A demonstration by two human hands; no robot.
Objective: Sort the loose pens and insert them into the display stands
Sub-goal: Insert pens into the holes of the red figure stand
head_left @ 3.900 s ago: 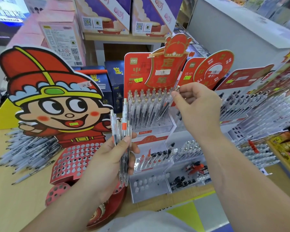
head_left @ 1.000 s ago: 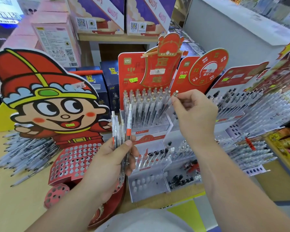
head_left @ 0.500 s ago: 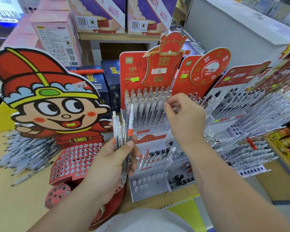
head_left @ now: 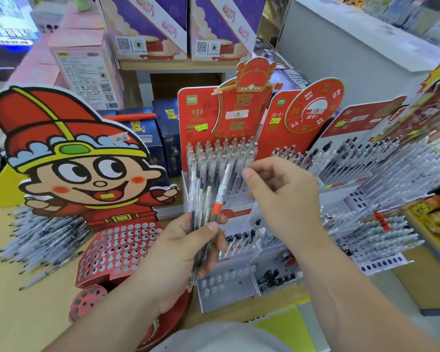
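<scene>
**Holding a pen bundle upright before the red stand**

Item: bundle of pens (head_left: 193, 194), slim clear plastic barrels. Long axes run near vertical in my view, tops toward 12 o'clock. One orange-gripped pen (head_left: 220, 196) leans toward 1 o'clock.

Location: gripped in the left hand (head_left: 183, 255), thumb curled across the barrels. The red-backed display stand (head_left: 193, 115) is at 12 o'clock.

Right hand (head_left: 287, 199), at 3 o'clock of the bundle: fingers loosely curled, thumb and forefinger close. I cannot tell whether they pinch anything.

Loose pens (head_left: 41, 237): heaped at 9 o'clock.
</scene>
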